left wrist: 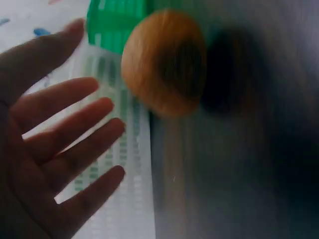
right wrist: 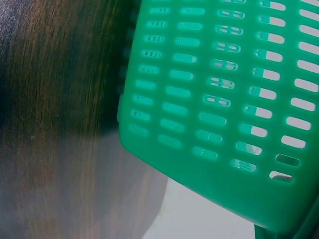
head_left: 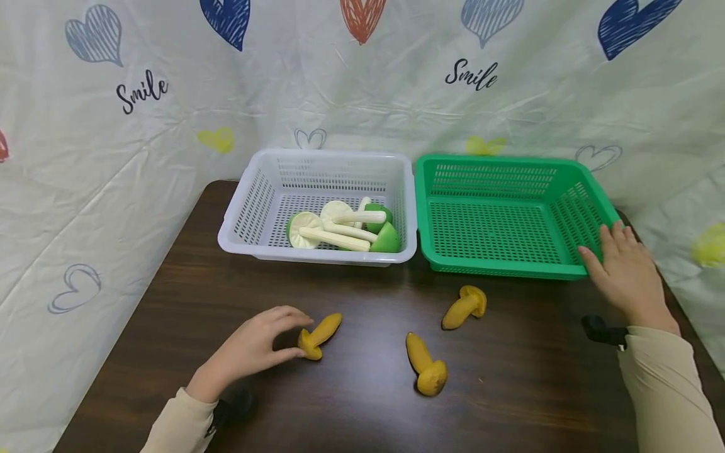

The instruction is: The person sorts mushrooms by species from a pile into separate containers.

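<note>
From my end, the left hand (head_left: pixel 255 343) is angled in with thumb and fingers parted in a loose C, gripping nothing. A mustard-yellow mushroom-shaped piece with a slim stem (head_left: pixel 326 329) lies right at those fingertips, cap toward them; can't tell if the thumb's touching. Two more like it sit farther right of those fingers. My right hand (head_left: pixel 631 277) is unclenched, fingers extended at the corner of the green perforated plastic basket (head_left: pixel 510 267), thumb splayed.

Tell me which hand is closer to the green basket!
Your right hand: it touches the rim at the right end of the green basket. Your left hand is away to the left and nearer you, beside a yellow mushroom.
</note>
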Demonstrator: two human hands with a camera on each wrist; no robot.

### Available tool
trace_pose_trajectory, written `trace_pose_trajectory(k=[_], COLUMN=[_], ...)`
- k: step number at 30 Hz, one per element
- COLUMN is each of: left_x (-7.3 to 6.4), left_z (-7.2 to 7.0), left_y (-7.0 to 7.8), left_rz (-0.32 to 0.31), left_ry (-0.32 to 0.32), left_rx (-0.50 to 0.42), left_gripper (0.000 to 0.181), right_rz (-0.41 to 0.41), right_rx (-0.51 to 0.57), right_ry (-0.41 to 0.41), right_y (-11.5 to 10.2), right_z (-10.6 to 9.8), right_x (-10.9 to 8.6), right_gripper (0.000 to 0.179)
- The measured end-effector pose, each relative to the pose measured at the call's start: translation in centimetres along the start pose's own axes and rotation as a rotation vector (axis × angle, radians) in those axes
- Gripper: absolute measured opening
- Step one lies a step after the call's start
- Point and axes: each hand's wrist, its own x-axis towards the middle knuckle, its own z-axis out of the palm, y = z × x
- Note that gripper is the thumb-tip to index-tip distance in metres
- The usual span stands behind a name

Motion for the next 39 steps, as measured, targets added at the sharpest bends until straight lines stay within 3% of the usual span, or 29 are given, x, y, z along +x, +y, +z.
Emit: trace_pose_trajectory(k=[3, 9, 15, 20, 33, 39], left_x=[0.2, 0.6, 0.6, 0.6, 1.7, 1.9], left_z=[0.8, 1.9, 2.0, 2.2, 2.5, 2.9], left_y=[0.5, 0.7, 0.9, 0.7, 0.8, 0.9], left_rz=[0.022, 0.126, 0.107, 0.096, 0.211, 0.207], left_ry=[-0.047, -0.005, -0.059, -0.064, -0.017, -0.025], left_rx=[-0.001, 0.045, 0.039, 0.018, -0.008, -0.084], left_gripper=[0.034, 0.018, 0.022, 0.024, 0.019, 0.018], right_rz=[-0.003, 0.0, -0.005, 0.003, 0.026, 0.029], right_rx=[-0.009, 0.005, 0.013, 0.022, 0.01, 0.012], right_ry=[0.004, 0.024, 0.043, 0.049, 0.043, 0.055], right_y=[0.0, 0.0, 0.0, -0.1, -0.3, -0.1], right_z=[0.0, 0.3, 0.3, 0.2, 0.3, 0.4], right_x=[-0.1, 0.1, 0.3, 0.3, 0.2, 0.1], right_gripper=[0.07, 0.069, 0.07, 0.071, 0.071, 0.071])
